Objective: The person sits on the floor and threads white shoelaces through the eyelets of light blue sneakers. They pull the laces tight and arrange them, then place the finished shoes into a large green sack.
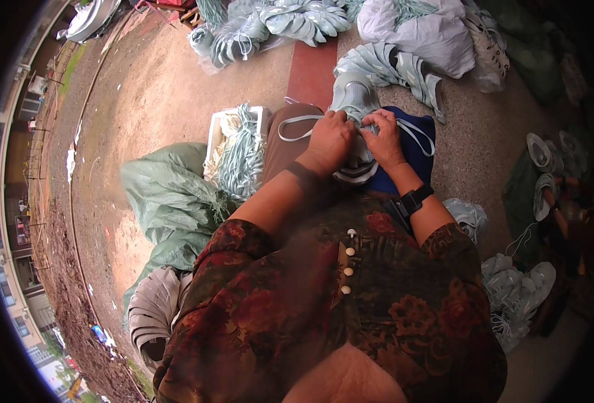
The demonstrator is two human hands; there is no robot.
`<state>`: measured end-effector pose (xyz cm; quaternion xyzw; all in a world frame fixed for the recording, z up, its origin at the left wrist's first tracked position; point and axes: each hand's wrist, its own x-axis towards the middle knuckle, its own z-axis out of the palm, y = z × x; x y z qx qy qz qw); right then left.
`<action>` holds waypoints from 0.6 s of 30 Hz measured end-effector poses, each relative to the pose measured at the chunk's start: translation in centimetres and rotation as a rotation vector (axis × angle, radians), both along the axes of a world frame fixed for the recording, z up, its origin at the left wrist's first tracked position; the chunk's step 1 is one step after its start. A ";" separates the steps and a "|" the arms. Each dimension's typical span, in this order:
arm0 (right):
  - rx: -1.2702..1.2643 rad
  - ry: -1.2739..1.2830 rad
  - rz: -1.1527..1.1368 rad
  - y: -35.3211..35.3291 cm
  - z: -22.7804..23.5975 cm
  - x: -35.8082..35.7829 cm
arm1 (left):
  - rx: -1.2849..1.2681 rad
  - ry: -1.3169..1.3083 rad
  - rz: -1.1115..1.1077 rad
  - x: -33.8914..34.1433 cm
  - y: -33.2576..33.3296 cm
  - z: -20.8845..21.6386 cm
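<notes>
A pale blue-grey shoe upper (355,93) lies across my lap, its toe pointing away from me. Over its lace opening my left hand (330,139) is closed, fingertips pinching a white shoelace (289,122) that loops out to the left. Close beside it, my right hand (384,140) pinches the lace as well, and another loop (423,133) bows out on that side. My fingers hide the eyelets and the lace ends. Brown cloth (285,151) and dark blue cloth (414,164) cover my lap under the shoe.
Left of my lap stands a white box (264,124) holding bundled pale laces (240,158). A green sack (166,185) slumps beside it, with stacked beige uppers (150,305) nearer. Blue-grey uppers (398,64) and a white bag (414,40) lie ahead. More shoes (519,289) sit at right.
</notes>
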<state>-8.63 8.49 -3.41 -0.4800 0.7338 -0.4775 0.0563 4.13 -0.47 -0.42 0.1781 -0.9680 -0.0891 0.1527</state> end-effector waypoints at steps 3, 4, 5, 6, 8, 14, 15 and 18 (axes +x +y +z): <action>0.045 0.066 -0.023 -0.5 0.4 0.3 | -0.026 -0.031 0.022 0.0 0.3 0.6; 0.073 0.080 -0.029 -0.7 0.6 0.4 | -0.033 -0.029 0.039 0.3 0.3 1.0; 0.108 0.091 -0.039 -0.8 0.4 0.5 | -0.034 -0.028 0.051 0.7 0.4 1.1; 0.107 0.090 -0.047 -0.7 0.9 0.7 | 0.011 -0.033 0.062 1.1 0.4 1.8; 0.084 0.052 -0.057 -0.8 0.3 0.2 | 0.009 -0.083 0.028 1.7 0.3 3.6; 0.046 0.230 -0.021 -1.0 1.7 0.9 | 0.186 -0.041 0.058 5.4 -0.6 4.6; 0.016 0.111 -0.047 -1.2 1.5 0.8 | 0.236 -0.019 0.049 5.7 -1.2 3.5; -0.077 -0.059 -0.111 -0.8 0.8 0.2 | 0.596 0.146 0.058 5.0 -1.6 2.9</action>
